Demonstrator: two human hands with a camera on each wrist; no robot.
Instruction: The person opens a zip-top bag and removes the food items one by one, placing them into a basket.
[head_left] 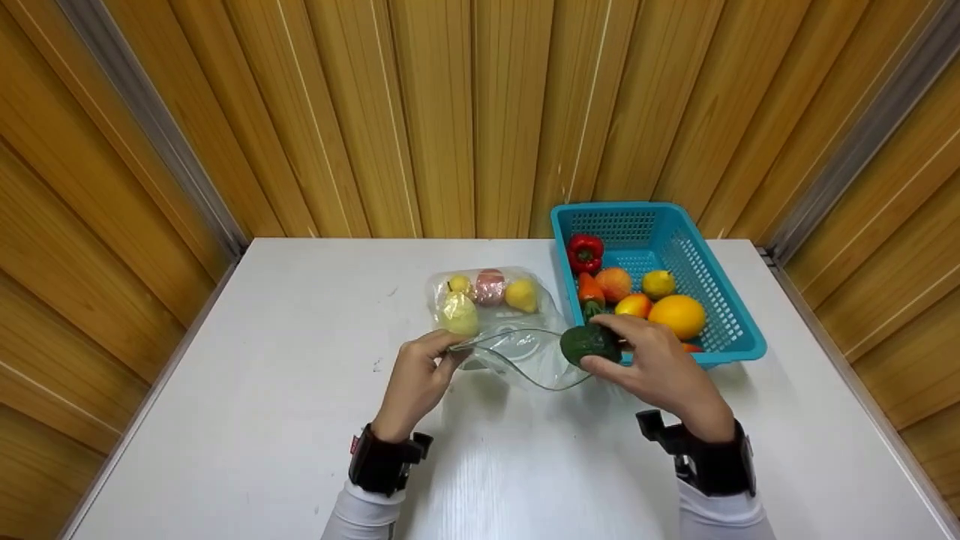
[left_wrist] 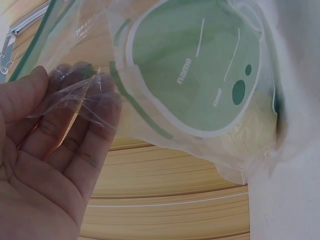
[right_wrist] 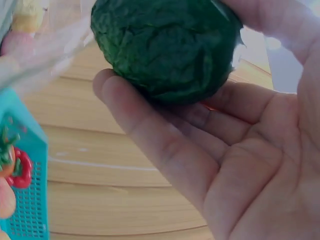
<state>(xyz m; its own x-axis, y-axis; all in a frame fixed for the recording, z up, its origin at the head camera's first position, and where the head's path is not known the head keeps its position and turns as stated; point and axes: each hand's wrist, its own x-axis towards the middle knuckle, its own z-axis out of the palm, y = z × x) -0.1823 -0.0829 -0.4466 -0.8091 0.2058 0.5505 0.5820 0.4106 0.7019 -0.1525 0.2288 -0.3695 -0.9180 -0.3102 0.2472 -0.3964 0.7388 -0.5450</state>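
A clear zip bag lies with its mouth spread toward the person. Inside it are a pale green round fruit, a reddish fruit and yellow fruits. My left hand pinches the left edge of the bag's mouth between thumb and fingers. In the left wrist view a green printed label shows on the bag. My right hand grips a dark green, bumpy avocado between thumb and fingers, at the right end of the bag's opening. The avocado overlaps the bag's rim in the head view.
Right of the bag stands a turquoise basket. It holds a red bell pepper, an orange carrot-like piece, a peach, a lemon, a yellow-orange fruit and more. Wood-patterned walls border the white table.
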